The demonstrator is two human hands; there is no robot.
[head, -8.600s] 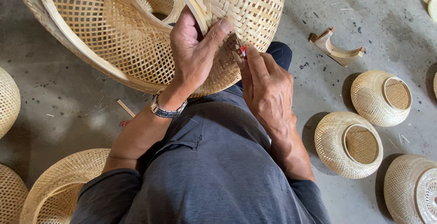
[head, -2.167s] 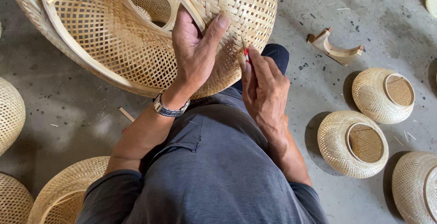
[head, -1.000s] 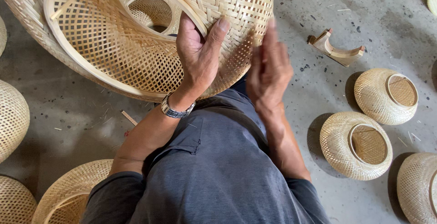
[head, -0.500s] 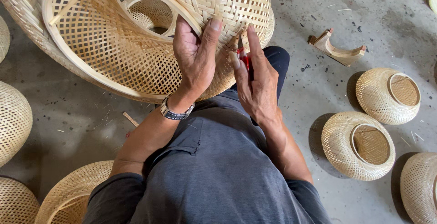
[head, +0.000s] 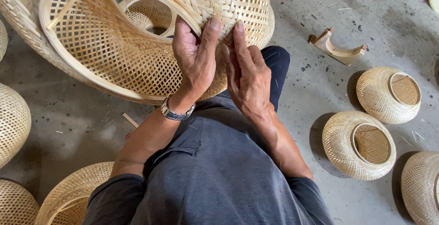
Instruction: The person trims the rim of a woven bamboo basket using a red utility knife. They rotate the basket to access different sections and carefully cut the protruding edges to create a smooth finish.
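Bamboo weave on our large openwork lampshade [head: 114, 56] looks complete around its rim. Our left hand [head: 196, 60] grips its edge, our right hand [head: 247, 76] presses flat-fingered beside it; finished small shades [head: 359, 145] wait on the concrete floor [head: 311, 5].

Right hand [head: 247, 72] now flat on basket [head: 137, 37]
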